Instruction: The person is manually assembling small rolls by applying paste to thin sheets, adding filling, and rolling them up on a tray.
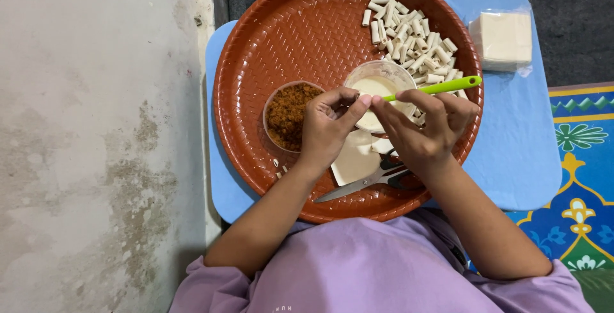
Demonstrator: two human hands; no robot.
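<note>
My left hand point(327, 127) hovers over the round brown woven tray point(300, 25), fingers pinched on a small piece I cannot make out, between a bowl of brown crumbly filling point(289, 113) and a clear bowl of pale paste point(378, 82). My right hand point(427, 124) grips a green spoon point(448, 85) by its handle, its tip meeting my left fingers over the paste bowl. Pale square wrappers point(355, 159) and scissors point(368, 182) lie below my hands. A heap of several small rolled white pieces point(409, 34) fills the tray's upper right.
The tray rests on a low blue table point(518, 146). A stack of wrappers in plastic point(503, 39) sits at its upper right. A worn concrete wall point(96, 140) runs along the left; a patterned mat point(582, 159) lies at right. My purple-clad lap point(377, 268) is below.
</note>
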